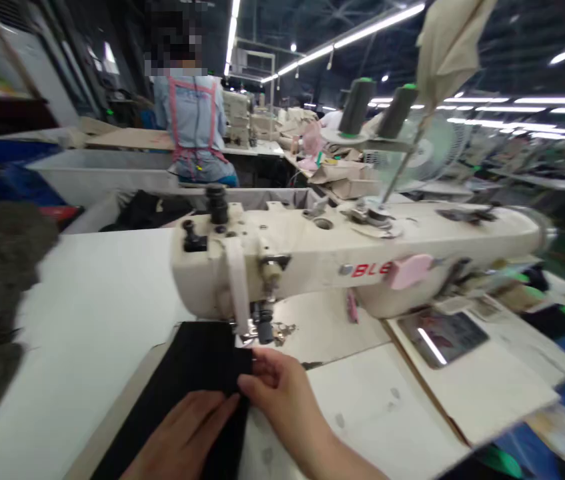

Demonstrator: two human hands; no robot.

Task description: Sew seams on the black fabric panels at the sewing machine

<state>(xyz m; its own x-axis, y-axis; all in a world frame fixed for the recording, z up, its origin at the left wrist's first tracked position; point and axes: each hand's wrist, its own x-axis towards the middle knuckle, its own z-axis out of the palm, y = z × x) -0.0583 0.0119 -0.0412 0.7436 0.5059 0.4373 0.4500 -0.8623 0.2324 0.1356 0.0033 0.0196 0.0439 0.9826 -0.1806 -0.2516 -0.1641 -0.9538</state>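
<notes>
A piece of black fabric (197, 357) lies on the white sewing table, its far right corner at the presser foot (247, 333) of a cream sewing machine (307, 250). A beige layer shows along the fabric's left side. My left hand (187, 430) rests flat on the black fabric with its fingers stretched out. At the fabric's right edge, just in front of the presser foot, my right hand (282, 393) pinches the black fabric between thumb and fingers. The needle itself is too small to make out.
A phone (442, 337) lies on the board right of the machine. Dark grey cloth (2, 307) is heaped at the left. Behind the machine stands a pale bin (107, 173) near a seated person (195, 120). Thread cones (357, 107) and a fan (422, 150) rise beyond.
</notes>
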